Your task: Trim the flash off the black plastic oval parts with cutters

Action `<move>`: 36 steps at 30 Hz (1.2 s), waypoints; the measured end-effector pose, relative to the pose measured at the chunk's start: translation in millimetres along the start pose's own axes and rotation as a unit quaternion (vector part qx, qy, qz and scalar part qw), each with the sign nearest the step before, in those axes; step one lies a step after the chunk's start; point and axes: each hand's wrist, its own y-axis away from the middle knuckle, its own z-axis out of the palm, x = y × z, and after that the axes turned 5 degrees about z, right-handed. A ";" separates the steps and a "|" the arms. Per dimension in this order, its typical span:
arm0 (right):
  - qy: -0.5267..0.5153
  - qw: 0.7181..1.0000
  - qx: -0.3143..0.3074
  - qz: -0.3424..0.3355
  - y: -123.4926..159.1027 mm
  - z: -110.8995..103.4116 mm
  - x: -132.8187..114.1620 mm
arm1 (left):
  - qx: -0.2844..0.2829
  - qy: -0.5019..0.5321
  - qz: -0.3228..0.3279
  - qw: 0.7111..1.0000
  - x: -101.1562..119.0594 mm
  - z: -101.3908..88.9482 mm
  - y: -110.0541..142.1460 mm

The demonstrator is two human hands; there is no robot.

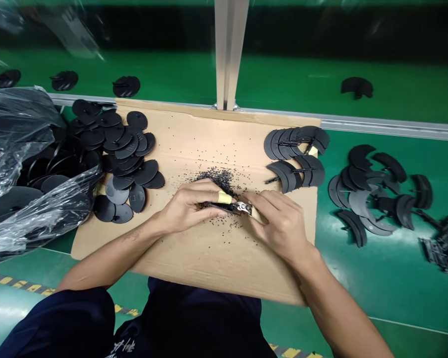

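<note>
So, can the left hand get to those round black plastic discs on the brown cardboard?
Probably yes. The left hand sits close to the round black plastic discs on the brown cardboard, with nothing standing between. It is busy at small metal nippers, though.

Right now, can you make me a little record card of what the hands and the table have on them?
Left hand: holds small cutters
Right hand: fingers touch the metal end of the cutters
Finger wrap: pale band on a left finger
Under hands: cardboard sheet
On cardboard: black crumbs
Left side: round black discs, plastic bag
Right side: curved black pieces on a green workbench
</note>
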 end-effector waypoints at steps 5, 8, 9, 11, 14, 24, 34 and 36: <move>0.037 0.999 0.017 -0.007 -0.9 -2.5 -2.1 | 0.008 0.008 0.011 1.000 -0.5 0.8 0.3; 0.053 0.998 0.014 -0.008 -0.3 -4.2 -2.5 | 0.008 0.012 0.017 1.000 -0.7 0.7 0.8; 0.055 0.998 0.010 -0.008 0.0 -4.8 -2.7 | 0.009 0.014 0.017 1.000 -0.8 0.8 1.1; 0.058 0.998 0.002 -0.008 0.7 -6.0 -3.3 | 0.008 0.019 0.017 1.000 -1.2 1.2 1.6; 0.064 0.998 0.004 -0.007 2.1 -6.6 -4.3 | 0.006 0.030 0.014 0.999 -2.0 2.5 2.1; 0.091 0.995 0.017 0.021 -0.3 -2.6 -2.3 | -0.013 -0.060 0.011 0.998 4.8 1.1 -1.0; -0.117 0.988 -0.007 0.098 -4.0 -1.8 -1.8 | 0.076 -0.065 -0.062 0.993 2.8 0.1 1.0; -0.170 0.981 0.005 0.092 -4.3 -1.4 -4.1 | 0.078 -0.018 -0.072 0.994 3.3 2.6 2.5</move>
